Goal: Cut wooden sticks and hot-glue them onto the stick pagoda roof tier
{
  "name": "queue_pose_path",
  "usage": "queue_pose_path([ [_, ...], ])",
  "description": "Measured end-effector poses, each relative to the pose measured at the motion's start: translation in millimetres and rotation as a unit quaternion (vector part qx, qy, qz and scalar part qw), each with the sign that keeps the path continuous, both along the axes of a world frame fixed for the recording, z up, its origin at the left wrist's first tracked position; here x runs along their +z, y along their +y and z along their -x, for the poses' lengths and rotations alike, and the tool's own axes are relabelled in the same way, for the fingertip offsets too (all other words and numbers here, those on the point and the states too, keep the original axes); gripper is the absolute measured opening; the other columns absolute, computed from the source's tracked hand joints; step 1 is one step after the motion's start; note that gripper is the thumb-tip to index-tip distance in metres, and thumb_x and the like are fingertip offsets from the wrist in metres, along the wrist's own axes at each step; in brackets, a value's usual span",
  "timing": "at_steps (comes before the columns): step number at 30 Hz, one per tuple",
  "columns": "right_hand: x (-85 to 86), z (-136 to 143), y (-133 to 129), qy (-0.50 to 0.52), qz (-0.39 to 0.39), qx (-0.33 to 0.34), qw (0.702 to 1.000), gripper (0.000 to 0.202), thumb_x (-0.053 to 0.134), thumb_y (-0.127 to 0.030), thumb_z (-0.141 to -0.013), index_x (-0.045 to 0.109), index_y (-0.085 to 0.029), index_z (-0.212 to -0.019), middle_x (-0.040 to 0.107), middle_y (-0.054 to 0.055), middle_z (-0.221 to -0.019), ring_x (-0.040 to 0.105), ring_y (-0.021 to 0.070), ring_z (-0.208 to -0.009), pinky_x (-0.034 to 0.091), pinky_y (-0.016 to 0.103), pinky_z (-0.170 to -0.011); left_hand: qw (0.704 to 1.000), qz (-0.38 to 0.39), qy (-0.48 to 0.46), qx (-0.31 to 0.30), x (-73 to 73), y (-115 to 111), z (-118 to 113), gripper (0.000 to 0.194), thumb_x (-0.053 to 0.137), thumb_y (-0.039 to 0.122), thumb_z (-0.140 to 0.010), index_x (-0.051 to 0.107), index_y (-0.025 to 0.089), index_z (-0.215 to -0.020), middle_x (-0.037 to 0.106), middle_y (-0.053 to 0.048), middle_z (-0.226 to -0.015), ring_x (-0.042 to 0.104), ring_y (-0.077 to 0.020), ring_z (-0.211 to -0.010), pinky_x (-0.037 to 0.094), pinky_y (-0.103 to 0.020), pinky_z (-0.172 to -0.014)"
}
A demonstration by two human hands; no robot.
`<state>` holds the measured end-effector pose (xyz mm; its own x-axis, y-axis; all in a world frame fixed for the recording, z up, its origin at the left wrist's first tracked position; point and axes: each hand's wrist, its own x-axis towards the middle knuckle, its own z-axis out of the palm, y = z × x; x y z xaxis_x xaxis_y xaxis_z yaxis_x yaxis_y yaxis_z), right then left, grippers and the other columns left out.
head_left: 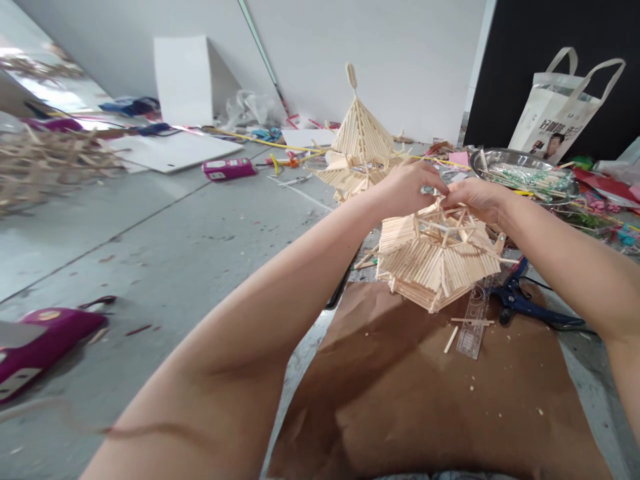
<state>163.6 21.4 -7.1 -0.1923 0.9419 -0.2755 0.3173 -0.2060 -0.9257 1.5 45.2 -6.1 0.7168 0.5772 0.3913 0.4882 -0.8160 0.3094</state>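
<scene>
Both hands meet over the far top edge of a wooden-stick roof model (435,263), which rests at the far end of brown paper (415,373). My left hand (413,187) has its fingers bent together above the model's upper frame. Close against it, my right hand (473,195) pinches with thumb and finger. Whatever lies between the fingertips is too small to make out. Behind my left hand stands a pointed stick tower (363,133) with a looped tip.
A clear ruler (474,323) and blue pliers-like tool (530,303) lie right of the model. Purple power strips (229,169) sit on the left floor. A metal bowl (525,177) of sticks and a white bag (555,117) stand back right.
</scene>
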Motion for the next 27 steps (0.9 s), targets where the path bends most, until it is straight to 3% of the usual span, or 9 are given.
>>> queue_pose_path([
  [10, -0.2, -0.1, -3.1, 0.02, -0.006, 0.013, 1.0, 0.017, 0.061, -0.007, -0.062, 0.051, -0.019, -0.056, 0.055, 0.0, -0.057, 0.052, 0.0114, -0.054, 0.041, 0.027, -0.058, 0.994, -0.071, 0.072, -0.048, -1.1, 13.4, -0.7, 0.017, 0.061, 0.023, -0.07, 0.072, 0.021, -0.084, 0.068, -0.004, -0.095, 0.059, -0.0176, -0.093, 0.039, -0.03, -0.087],
  [19, -0.5, -2.7, -4.2, 0.006, -0.027, 0.063, 0.998, 0.01, 0.058, -0.016, -0.072, 0.057, -0.018, -0.062, 0.053, 0.0, -0.064, 0.047, 0.0087, -0.057, 0.038, 0.024, -0.058, 0.991, -0.097, 0.088, -0.017, 6.7, 9.9, 6.1, 0.014, 0.06, 0.03, -0.074, 0.072, 0.023, -0.078, 0.065, -0.004, -0.104, 0.052, -0.0212, -0.107, 0.031, -0.035, -0.093],
  [27, 0.0, -1.5, -6.2, 0.014, -0.033, 0.039, 0.999, 0.021, 0.058, -0.023, -0.077, 0.054, -0.02, -0.057, 0.052, 0.0, -0.062, 0.048, 0.0103, -0.057, 0.041, 0.025, -0.059, 0.99, -0.107, 0.092, 0.005, 18.0, 0.8, 16.8, 0.011, 0.062, 0.026, -0.074, 0.071, 0.022, -0.078, 0.065, -0.004, -0.104, 0.045, -0.0233, -0.111, 0.024, -0.039, -0.1],
])
